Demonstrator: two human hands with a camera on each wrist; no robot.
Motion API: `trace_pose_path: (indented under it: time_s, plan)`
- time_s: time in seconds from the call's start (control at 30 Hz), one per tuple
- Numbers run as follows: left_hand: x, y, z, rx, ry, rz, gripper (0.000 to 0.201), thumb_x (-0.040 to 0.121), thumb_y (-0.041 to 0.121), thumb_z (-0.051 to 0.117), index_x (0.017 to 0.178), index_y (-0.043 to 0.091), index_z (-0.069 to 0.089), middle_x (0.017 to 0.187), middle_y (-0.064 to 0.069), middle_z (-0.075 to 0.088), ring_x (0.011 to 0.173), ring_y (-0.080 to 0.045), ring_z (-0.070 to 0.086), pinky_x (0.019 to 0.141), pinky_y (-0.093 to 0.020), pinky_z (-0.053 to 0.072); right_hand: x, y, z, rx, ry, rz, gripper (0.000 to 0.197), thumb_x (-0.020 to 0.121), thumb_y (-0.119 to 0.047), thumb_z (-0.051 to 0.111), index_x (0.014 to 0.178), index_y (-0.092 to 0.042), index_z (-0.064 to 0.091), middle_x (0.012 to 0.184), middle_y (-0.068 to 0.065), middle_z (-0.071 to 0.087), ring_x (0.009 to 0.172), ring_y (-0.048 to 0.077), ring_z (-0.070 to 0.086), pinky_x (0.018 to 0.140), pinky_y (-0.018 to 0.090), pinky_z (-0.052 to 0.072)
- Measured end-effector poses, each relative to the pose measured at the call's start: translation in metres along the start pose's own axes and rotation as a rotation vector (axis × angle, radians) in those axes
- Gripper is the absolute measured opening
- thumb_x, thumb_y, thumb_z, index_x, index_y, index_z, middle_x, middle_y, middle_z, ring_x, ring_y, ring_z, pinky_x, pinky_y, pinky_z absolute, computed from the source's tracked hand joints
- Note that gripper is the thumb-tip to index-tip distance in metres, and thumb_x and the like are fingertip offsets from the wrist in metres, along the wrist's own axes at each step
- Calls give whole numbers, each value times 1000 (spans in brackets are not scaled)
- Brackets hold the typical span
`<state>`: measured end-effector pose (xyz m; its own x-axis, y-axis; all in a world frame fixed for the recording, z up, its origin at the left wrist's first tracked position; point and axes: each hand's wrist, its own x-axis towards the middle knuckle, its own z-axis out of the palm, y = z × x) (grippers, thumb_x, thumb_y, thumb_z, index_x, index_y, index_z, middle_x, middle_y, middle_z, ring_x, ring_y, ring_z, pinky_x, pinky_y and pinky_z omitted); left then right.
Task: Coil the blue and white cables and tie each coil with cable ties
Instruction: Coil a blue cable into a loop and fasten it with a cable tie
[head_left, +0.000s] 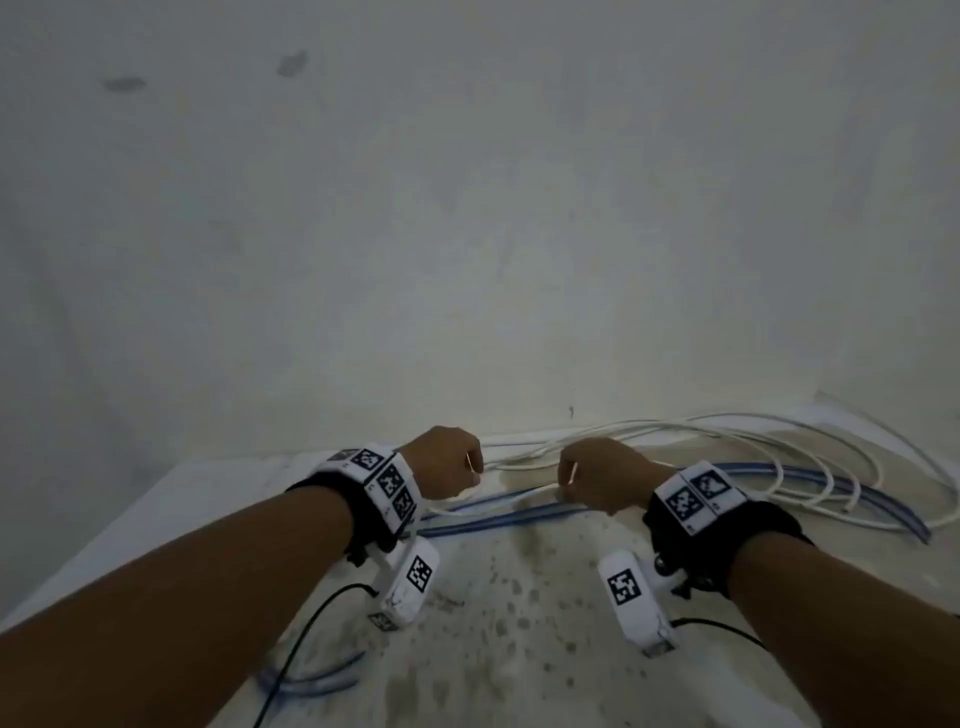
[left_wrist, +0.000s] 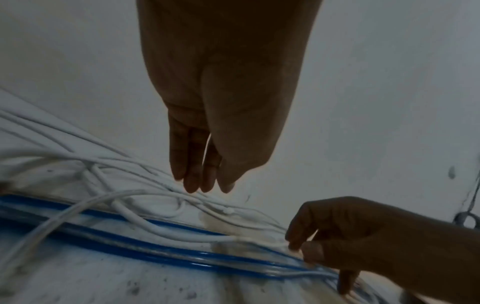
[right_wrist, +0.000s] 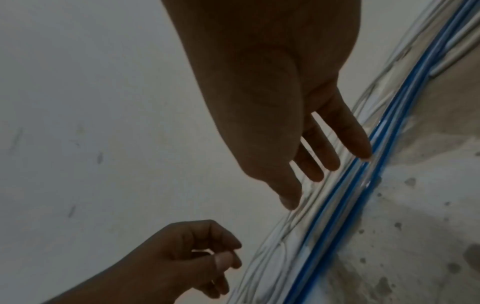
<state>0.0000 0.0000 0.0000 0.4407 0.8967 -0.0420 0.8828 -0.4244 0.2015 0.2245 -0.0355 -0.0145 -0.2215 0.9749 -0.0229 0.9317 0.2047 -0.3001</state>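
The white cable (head_left: 727, 431) lies in loose loops on the stained surface at the right, against the wall. Under it the blue cable (head_left: 519, 519) runs left to right. My right hand (head_left: 566, 483) is down on the strands; in the left wrist view its thumb and forefinger (left_wrist: 298, 246) pinch a white cable (left_wrist: 145, 224) just above the blue cable (left_wrist: 155, 246). My left hand (head_left: 475, 470) hovers a little to the left, over the white strands. Its fingers are curled with the thumb on the forefinger (right_wrist: 223, 257); whether it pinches anything is unclear.
A pale wall (head_left: 467, 234) rises directly behind the cables. The surface's left edge (head_left: 130, 530) slants away. Another bend of blue cable (head_left: 311, 680) lies near me at the lower left, crossed by a black wrist-device wire (head_left: 296, 649).
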Motion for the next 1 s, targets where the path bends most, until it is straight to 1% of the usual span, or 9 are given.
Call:
trace_pose_path:
  time_s: [0.1,0.23,0.33,0.47,0.57,0.67,0.77,0.87,1.0]
  plan:
    - [33,-3,16,111,-44,-46,32,95,28,60,123,14,59,126,-7,60,115,-23,56,98,-33,44,23,4,11,-173,-115,-24,43,93,-38,61,129,-14,56,135,9,53,122,26,51,94,29,41]
    - [61,-4,34,185,-207,-76,39,96,26,58,131,11,54,134,-9,55,121,-25,52,99,-31,42,45,8,22,-210,-175,-29,44,94,-35,61,130,-8,56,133,13,55,120,28,53,94,32,43]
    - [73,-5,45,236,-222,-50,15,93,21,60,106,13,61,112,-10,57,105,-25,55,90,-30,44,54,13,26,-200,-164,-23,46,93,-35,63,128,-7,54,131,14,55,118,29,53,93,34,44]
    - [78,-10,48,194,-236,-55,30,91,20,65,120,11,63,127,-7,58,116,-26,56,88,-26,43,57,19,31,-164,-144,-30,50,91,-35,65,131,-12,49,133,12,53,119,28,51,87,31,40]
    - [81,-14,43,174,-274,-44,16,93,17,61,103,7,69,107,-11,66,97,-26,60,77,-23,42,57,20,31,-134,-169,-28,51,91,-35,65,134,-14,47,134,11,52,120,28,51,88,31,41]
    - [80,-12,32,117,-183,-51,7,97,15,53,97,12,59,91,-11,57,77,-24,52,68,-26,42,55,22,28,-79,-170,-22,56,92,-37,64,139,-15,42,134,11,52,119,28,51,82,31,40]
    - [79,-12,17,84,-61,-69,23,98,21,54,110,7,67,106,-9,68,91,-25,63,80,-31,49,51,26,28,-54,-177,0,64,92,-41,64,144,-15,36,135,13,51,120,29,52,80,29,38]
    - [76,-11,2,1,-23,-57,27,99,19,51,106,1,70,106,-14,71,70,-19,59,68,-30,48,46,29,31,-60,-165,17,68,92,-44,62,146,-14,35,139,13,49,123,30,51,87,33,42]
    - [69,-7,-19,-167,71,-51,31,101,17,47,103,-9,65,101,-24,68,69,-27,64,62,-29,55,41,31,31,-71,-161,26,65,94,-45,59,146,-13,37,144,11,46,128,28,48,98,33,41]
